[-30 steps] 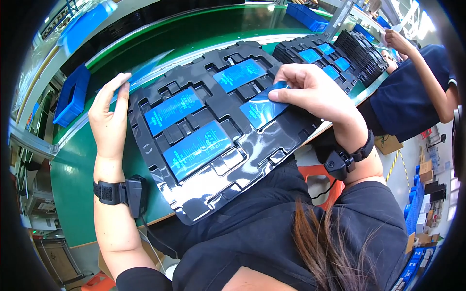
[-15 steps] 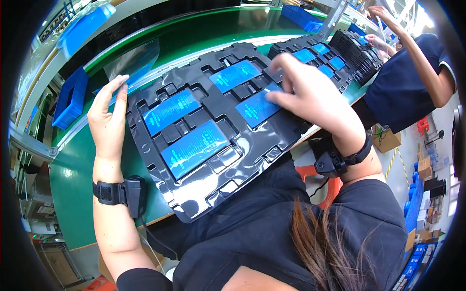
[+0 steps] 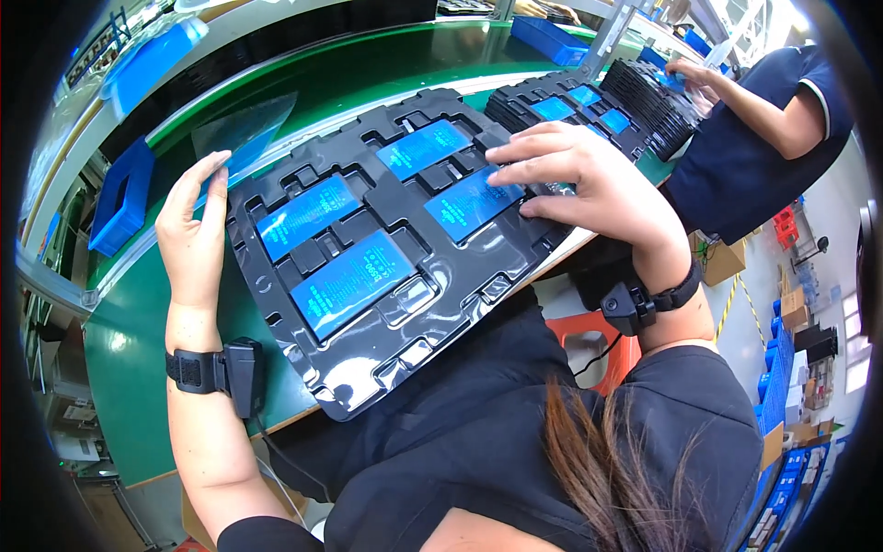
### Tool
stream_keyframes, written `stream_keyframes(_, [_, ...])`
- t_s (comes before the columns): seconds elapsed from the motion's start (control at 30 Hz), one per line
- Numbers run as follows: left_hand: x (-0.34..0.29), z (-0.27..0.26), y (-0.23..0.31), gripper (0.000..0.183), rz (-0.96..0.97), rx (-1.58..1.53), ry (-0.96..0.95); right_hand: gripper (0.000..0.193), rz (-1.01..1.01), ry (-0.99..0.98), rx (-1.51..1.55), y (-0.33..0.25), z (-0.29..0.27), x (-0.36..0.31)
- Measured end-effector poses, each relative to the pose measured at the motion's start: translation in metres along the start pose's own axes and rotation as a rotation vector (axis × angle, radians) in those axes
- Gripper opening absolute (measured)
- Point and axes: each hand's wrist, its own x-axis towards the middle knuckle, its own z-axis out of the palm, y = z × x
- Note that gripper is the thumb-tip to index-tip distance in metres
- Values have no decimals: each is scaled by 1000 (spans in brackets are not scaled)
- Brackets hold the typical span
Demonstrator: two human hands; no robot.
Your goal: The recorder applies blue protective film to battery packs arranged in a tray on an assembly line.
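Observation:
A black plastic tray lies slanted before me, with flat blue batteries in its pockets: a near left battery, a far left battery, a far right battery and a near right battery. My right hand is over the near right battery's outer end, fingers apart, fingertips on or just above it, thumb by its lower edge. Beside the tray's left edge, my left hand is raised. Its thumb and fingertips are pinched together at the near end of a clear plastic film.
Beyond the tray runs a green conveyor belt. Blue bins stand at the left and the far side. To the right are another tray of batteries, a stack of black trays and a co-worker.
My right hand's fingers have spread out from a more curled pose and lowered over the near right battery. My left hand keeps its pinch. The view has shifted slightly.

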Motion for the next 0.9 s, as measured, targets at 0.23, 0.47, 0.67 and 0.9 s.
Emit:
stream_keyframes(0.23, [0,-1,0,17,-3,-24,3,24,2,-31,77,11,7,3])
stream_keyframes(0.47, [2,1,2,15,6,-29,12,17,46,-1,136,12,6,3])
stream_keyframes(0.67, [-2,-4,3,15,-20,-28,10,7,116,150,-93,-16,18,16])
stream_keyframes(0.9, [0,-3,8,14,16,-34,27,17,-119,63,-157,-32,18,25])
